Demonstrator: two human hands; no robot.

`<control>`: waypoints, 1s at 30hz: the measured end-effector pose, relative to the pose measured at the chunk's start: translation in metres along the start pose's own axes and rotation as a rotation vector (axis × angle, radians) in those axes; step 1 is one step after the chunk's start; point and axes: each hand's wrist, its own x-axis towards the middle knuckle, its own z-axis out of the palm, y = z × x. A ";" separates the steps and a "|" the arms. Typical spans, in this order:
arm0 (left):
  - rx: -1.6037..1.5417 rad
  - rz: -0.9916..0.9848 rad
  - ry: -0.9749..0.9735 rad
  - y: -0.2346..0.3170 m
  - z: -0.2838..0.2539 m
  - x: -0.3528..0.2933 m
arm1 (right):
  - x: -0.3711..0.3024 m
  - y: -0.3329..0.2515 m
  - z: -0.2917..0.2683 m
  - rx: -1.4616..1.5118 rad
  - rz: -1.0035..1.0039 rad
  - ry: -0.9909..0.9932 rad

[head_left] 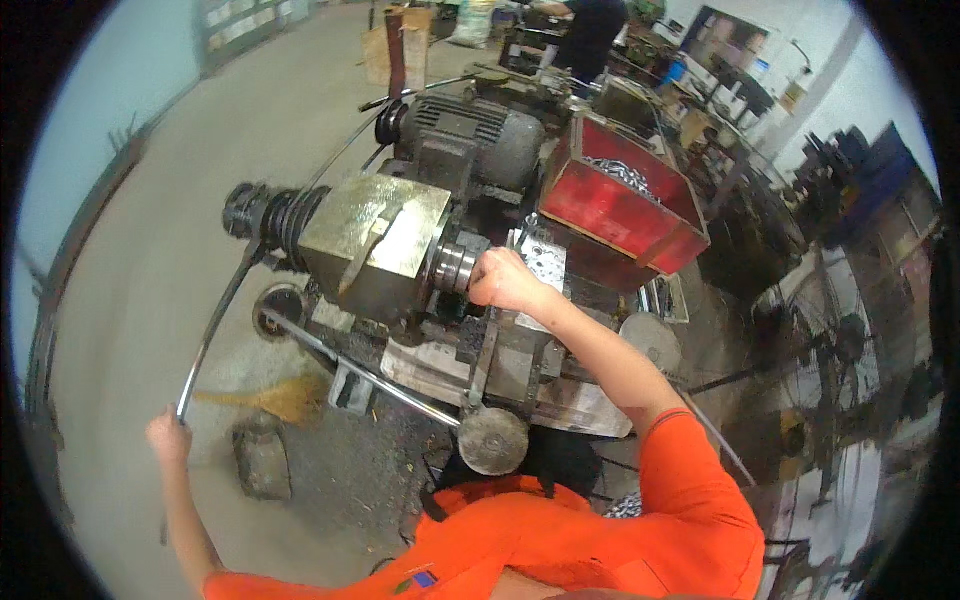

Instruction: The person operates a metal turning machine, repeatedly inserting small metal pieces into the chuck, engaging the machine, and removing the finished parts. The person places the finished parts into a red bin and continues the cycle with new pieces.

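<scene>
My left hand point(170, 437) is closed round the lower end of a long metal lever point(212, 340), out at the far left. The lever runs up to the black pulley end point(285, 222) of a lathe-like machine's headstock point(372, 225), a box with a bare metal top. My right hand point(505, 282) is a fist against the ringed steel spindle nose point(455, 268) on the headstock's right side. Whatever its fingers hold there is hidden. Just beyond that fist sits a metal plate with holes point(545, 262).
Behind the headstock sits a grey motor point(480, 135). A red metal box point(620, 205) holds shiny metal parts. Nearer me are a second bar point(370, 375) and a round disc point(493, 441). A broom head point(290, 400) lies on the floor. A person in dark clothes point(590, 40) stands at the back.
</scene>
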 end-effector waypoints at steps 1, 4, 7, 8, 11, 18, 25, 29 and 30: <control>0.042 0.039 0.038 -0.016 0.020 0.015 | -0.001 -0.001 -0.003 0.010 0.023 -0.018; 0.059 0.122 0.152 -0.015 0.025 0.044 | -0.003 0.014 0.011 -0.057 -0.011 0.040; 0.025 -0.023 -0.044 -0.007 0.019 0.051 | -0.001 0.014 0.008 -0.143 -0.004 0.032; 0.007 -0.099 -0.072 -0.012 0.028 0.054 | -0.004 0.007 0.005 -0.161 -0.016 0.035; -0.490 -0.128 0.498 0.062 0.006 0.042 | -0.037 0.004 -0.008 -0.102 -0.247 0.206; -0.858 0.163 -0.496 0.309 0.113 -0.027 | -0.192 0.031 -0.055 0.000 -0.156 0.456; 0.001 0.668 -0.391 0.319 0.081 0.020 | -0.360 0.108 -0.060 -0.021 0.508 0.428; -0.202 0.502 -0.433 0.305 0.062 0.015 | -0.437 0.174 -0.056 -0.273 0.733 0.494; -0.334 0.439 -0.409 0.298 0.064 0.015 | -0.464 0.192 -0.054 -0.351 0.909 0.400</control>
